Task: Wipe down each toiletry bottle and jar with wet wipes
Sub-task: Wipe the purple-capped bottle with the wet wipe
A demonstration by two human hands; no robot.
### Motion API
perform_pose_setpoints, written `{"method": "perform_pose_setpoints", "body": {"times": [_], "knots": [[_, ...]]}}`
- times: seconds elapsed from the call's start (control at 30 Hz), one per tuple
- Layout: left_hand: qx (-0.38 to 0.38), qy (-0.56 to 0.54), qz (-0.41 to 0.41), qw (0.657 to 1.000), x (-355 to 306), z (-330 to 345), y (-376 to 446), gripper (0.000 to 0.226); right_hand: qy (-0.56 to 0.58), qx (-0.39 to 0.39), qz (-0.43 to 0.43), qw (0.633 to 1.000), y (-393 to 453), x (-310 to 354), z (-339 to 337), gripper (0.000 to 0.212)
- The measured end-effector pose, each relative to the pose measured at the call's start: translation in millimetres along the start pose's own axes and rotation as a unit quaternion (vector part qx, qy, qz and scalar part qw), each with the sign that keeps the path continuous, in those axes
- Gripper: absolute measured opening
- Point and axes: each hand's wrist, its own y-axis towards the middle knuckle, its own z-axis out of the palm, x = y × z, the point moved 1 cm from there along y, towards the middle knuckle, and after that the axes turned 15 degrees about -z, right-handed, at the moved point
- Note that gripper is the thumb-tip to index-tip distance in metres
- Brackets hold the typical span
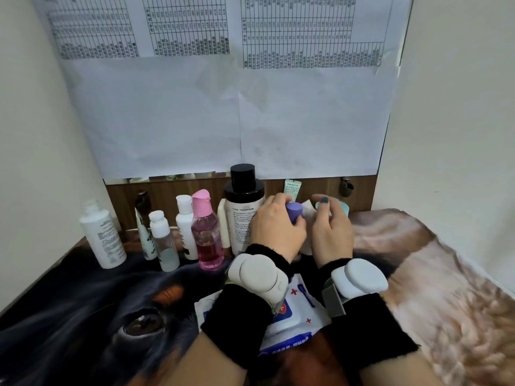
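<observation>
My left hand (274,228) is closed around a small bottle with a purple cap (294,211), held upright above the table. My right hand (331,231) presses a white wet wipe (308,211) against that bottle's right side. Behind the hands stand a big white bottle with a black cap (242,201), a teal-lidded jar (344,208) and a pale green tube (292,186). A pack of wet wipes (295,316) lies under my wrists.
A row stands at the left: a white bottle (103,235), a slim tube (145,238), a clear bottle (164,242), a small white bottle (185,227) and a pink bottle (206,232). A dog-print cloth (83,302) covers the table. Walls close in on both sides.
</observation>
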Motion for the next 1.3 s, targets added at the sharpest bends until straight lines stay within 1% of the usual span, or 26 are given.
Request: {"method": "perform_pose_setpoints", "body": {"times": [0.07,0.1,0.2,0.33,0.37,0.47,0.5,0.6,0.7,0.77,0.87,0.97,1.07,1.1,1.2,1.3], "knots": [[0.014,0.005,0.007,1.000,-0.1,-1.4,0.9,0.039,0.014,-0.025,-0.014,1.000,0.6,2.8,-2.7,0.027],[0.019,0.011,0.010,1.000,-0.3,-2.0,1.4,0.039,0.008,-0.022,-0.011,1.000,0.6,2.7,-2.5,0.027],[0.015,0.029,0.003,0.999,-0.1,-3.6,2.1,0.034,-0.021,0.010,0.004,1.000,-1.0,0.7,-0.3,0.028],[-0.002,0.058,-0.004,0.998,-1.3,-5.0,1.4,0.029,-0.002,-0.018,-0.025,1.000,-1.4,4.9,-3.1,0.026],[-0.003,0.066,-0.004,0.998,-1.9,-5.4,0.6,0.030,-0.008,-0.009,-0.019,1.000,-0.7,3.5,-2.7,0.028],[-0.002,0.077,-0.012,0.997,-3.1,-5.9,-1.5,0.033,-0.044,0.051,0.013,0.998,-0.8,-1.9,1.2,0.035],[0.001,0.074,-0.014,0.997,-3.4,-5.6,-1.9,0.034,-0.042,0.048,0.013,0.998,-0.8,-1.8,1.0,0.036],[0.018,0.061,-0.007,0.998,-2.4,-6.0,-1.2,0.040,-0.019,0.003,-0.006,1.000,-0.7,2.7,-2.5,0.039],[0.033,0.059,0.008,0.998,-1.6,-5.9,0.7,0.036,-0.044,0.033,0.006,0.998,0.6,1.2,-1.5,0.039],[0.023,0.052,0.006,0.998,-0.9,-5.1,2.8,0.033,-0.035,0.033,0.005,0.999,0.5,1.1,-0.4,0.040],[0.004,0.039,0.001,0.999,0.7,-2.5,3.4,0.028,-0.002,-0.002,-0.007,1.000,0.6,2.3,-1.1,0.040],[-0.010,0.001,0.005,1.000,2.2,-1.5,2.9,0.025,-0.012,0.007,0.001,1.000,1.7,-1.0,-0.4,0.039],[-0.013,-0.071,0.000,0.997,1.7,-4.9,4.8,0.024,0.051,-0.029,-0.005,0.998,2.5,0.9,-0.6,0.040],[-0.006,-0.099,-0.003,0.995,1.1,-5.6,5.8,0.024,0.066,-0.026,0.005,0.997,2.7,2.0,-0.7,0.041],[0.037,-0.181,-0.007,0.983,-1.6,-6.8,5.4,0.026,0.096,0.022,0.093,0.991,3.9,5.0,-1.9,0.047],[0.065,-0.216,-0.009,0.974,-2.1,-9.2,6.1,0.025,0.123,0.056,0.166,0.977,6.2,3.5,-5.3,0.041]]}}
